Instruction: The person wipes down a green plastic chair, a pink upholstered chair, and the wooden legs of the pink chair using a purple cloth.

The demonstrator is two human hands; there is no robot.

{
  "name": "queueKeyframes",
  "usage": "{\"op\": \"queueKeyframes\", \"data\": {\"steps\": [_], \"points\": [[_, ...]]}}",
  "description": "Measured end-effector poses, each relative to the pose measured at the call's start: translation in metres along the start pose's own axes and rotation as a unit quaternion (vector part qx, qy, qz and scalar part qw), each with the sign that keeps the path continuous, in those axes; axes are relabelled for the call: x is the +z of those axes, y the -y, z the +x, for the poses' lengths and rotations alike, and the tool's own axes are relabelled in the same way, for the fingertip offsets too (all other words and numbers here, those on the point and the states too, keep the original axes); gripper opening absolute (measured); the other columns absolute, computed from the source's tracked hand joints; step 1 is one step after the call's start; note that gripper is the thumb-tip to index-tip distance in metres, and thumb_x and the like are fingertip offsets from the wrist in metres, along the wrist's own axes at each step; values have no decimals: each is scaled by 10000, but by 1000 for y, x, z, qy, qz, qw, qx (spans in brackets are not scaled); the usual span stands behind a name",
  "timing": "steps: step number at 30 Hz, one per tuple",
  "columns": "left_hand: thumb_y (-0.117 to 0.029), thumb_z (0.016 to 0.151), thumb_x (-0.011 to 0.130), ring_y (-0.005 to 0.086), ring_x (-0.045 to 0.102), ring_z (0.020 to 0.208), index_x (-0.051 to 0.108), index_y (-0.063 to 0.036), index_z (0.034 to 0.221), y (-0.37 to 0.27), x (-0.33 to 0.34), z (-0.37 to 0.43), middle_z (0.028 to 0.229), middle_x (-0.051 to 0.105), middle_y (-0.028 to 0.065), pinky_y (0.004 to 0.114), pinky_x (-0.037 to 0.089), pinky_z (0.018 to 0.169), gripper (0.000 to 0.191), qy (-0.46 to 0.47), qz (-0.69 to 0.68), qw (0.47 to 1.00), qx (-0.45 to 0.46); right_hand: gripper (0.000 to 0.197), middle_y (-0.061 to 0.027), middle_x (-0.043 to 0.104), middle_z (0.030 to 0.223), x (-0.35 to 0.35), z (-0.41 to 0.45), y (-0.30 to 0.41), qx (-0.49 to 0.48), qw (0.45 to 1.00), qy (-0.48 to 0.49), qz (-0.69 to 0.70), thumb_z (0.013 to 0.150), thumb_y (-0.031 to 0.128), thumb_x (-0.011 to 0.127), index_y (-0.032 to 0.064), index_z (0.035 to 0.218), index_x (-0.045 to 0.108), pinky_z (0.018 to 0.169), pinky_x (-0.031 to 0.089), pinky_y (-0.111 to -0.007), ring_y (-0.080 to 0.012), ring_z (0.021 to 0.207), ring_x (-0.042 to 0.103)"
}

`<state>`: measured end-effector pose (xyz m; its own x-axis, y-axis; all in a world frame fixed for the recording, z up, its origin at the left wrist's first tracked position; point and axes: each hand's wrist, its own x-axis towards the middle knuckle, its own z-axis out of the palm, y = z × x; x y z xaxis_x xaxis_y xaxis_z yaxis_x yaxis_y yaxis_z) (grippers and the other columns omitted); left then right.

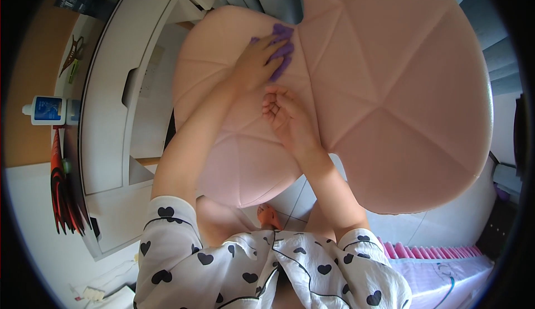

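A pink quilted chair stands before me, with its seat at the left and its larger backrest at the right. My left hand lies on the seat near the seam with the backrest, fingers spread over a crumpled purple cloth and pressing it against the upholstery. Close below it, my right hand is over the seat with its palm turned up and its fingers loosely curled; nothing shows in it.
A white desk with a drawer is at the left, holding a white bottle, a hair claw clip and a red-and-black item. Grey curtains hang behind the chair. A pink-edged fabric box stands at the lower right.
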<state>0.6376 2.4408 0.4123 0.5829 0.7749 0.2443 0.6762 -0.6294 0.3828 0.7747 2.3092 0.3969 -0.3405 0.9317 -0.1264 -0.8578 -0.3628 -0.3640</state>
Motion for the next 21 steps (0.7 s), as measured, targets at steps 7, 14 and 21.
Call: {"op": "queueKeyframes", "data": {"steps": [7,14,21], "points": [[-277,901,559,336,371,1373,511,-89,1381,6,12,5,1477,421,159,518,268,1123,518,-44,112,993,-14,234,-43,591,983,11,-3,-7,25,996,30,-74,971,164,500,56,1173,551,896,434,-273,-140,933,545],[-311,879,543,316,366,1382,557,-122,1335,-24,32,3,1455,456,146,546,266,1114,494,-21,3,1000,8,180,-26,503,762,-9,0,-1,56,995,78,-32,898,253,563,76,910,536,663,373,-247,-116,702,459],[-253,855,597,333,376,1368,548,-103,1335,-71,15,-71,1457,438,134,535,256,1129,505,91,-27,990,107,218,-49,493,715,30,-57,14,116,952,261,-114,923,223,543,33,818,527,575,351,-246,-118,617,436]]}}
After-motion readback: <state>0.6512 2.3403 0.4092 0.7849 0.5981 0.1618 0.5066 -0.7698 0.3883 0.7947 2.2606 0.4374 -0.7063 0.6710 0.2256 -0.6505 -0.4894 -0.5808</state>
